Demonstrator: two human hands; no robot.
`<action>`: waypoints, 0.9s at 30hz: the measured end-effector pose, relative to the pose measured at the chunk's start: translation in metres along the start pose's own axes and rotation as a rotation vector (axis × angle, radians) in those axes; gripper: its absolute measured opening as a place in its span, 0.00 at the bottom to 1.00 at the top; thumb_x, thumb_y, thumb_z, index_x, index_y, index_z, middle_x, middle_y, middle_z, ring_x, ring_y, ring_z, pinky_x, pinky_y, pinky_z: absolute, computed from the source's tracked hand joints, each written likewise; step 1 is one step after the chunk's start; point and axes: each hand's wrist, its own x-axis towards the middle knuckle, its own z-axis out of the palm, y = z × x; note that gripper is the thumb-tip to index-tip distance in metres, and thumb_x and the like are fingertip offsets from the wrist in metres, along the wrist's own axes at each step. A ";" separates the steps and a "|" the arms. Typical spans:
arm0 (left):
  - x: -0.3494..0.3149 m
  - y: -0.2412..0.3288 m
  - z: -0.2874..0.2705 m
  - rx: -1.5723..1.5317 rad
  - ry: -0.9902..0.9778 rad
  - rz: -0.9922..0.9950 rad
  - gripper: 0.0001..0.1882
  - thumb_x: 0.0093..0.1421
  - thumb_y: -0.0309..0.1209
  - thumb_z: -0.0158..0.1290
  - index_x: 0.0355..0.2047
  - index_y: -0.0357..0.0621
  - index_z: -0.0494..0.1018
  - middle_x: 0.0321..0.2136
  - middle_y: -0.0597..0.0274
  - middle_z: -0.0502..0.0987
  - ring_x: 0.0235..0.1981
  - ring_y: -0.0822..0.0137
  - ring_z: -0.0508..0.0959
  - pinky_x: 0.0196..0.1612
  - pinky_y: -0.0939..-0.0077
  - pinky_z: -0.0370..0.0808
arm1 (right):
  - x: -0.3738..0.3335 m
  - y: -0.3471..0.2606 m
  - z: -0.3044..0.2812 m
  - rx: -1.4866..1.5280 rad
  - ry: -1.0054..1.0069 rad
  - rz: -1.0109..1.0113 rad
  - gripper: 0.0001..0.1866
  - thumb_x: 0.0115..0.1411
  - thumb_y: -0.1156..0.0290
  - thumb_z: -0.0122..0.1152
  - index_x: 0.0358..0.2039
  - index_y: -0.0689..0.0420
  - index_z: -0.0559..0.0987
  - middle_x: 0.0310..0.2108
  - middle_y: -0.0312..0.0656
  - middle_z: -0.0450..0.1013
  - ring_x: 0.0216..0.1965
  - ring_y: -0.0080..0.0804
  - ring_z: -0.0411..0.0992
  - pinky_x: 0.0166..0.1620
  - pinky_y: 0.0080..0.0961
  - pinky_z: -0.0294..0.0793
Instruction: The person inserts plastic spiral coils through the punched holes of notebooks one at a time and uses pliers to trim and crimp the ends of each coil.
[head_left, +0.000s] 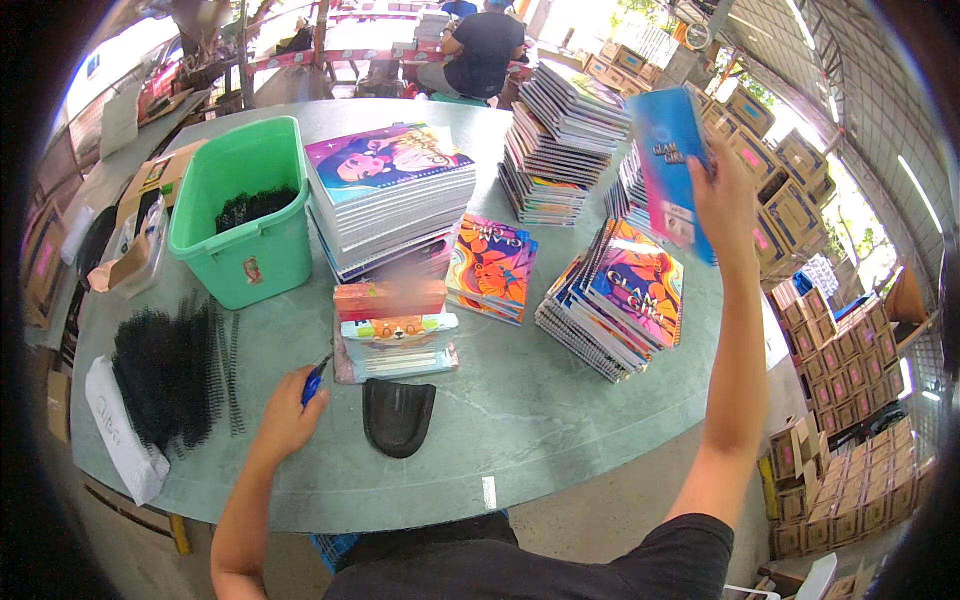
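Right fingers (698,174) grasp a blue, pink-edged notebook (660,140); left fingers (317,404) clasp a blue tool (312,384).

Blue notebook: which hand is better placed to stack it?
Probably the right hand: it holds the blue notebook near a notebook stack. The left hand is farther off, its grip around a blue tool.

Title lettering stands on the blue notebook (665,175) in the right hand (722,190), on the fanned orange notebooks (490,268), on the colourful notebook (640,285) topping the nearby pile, and on the purple notebook (385,165). Handwritten letters mark the white wrapper (122,430) at left.
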 end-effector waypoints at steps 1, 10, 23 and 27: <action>-0.006 -0.005 0.002 -0.010 0.033 -0.009 0.22 0.56 0.36 0.50 0.48 0.37 0.66 0.36 0.44 0.70 0.39 0.46 0.71 0.43 0.59 0.67 | -0.015 0.006 -0.004 -0.008 -0.106 0.080 0.11 0.56 0.69 0.56 0.39 0.60 0.74 0.34 0.50 0.73 0.38 0.46 0.72 0.41 0.33 0.70; -0.002 -0.008 0.007 0.133 0.128 -0.001 0.23 0.54 0.36 0.52 0.48 0.39 0.66 0.36 0.47 0.69 0.38 0.47 0.70 0.42 0.59 0.66 | -0.193 0.090 0.005 0.226 -0.228 0.252 0.13 0.48 0.80 0.56 0.36 0.60 0.80 0.39 0.50 0.74 0.42 0.42 0.74 0.44 0.29 0.72; -0.005 -0.023 0.021 0.476 0.254 -0.021 0.26 0.53 0.39 0.54 0.50 0.41 0.65 0.40 0.50 0.66 0.43 0.51 0.65 0.48 0.57 0.60 | -0.118 0.011 -0.006 0.283 -0.433 0.165 0.21 0.48 0.88 0.49 0.41 0.55 0.78 0.49 0.46 0.69 0.49 0.45 0.68 0.52 0.33 0.68; -0.003 -0.023 0.026 0.519 0.262 0.035 0.27 0.52 0.39 0.54 0.50 0.41 0.65 0.41 0.50 0.66 0.46 0.50 0.64 0.50 0.57 0.59 | -0.141 -0.102 0.085 0.622 -0.721 -0.154 0.16 0.47 0.79 0.56 0.40 0.57 0.76 0.38 0.48 0.73 0.43 0.43 0.71 0.46 0.36 0.71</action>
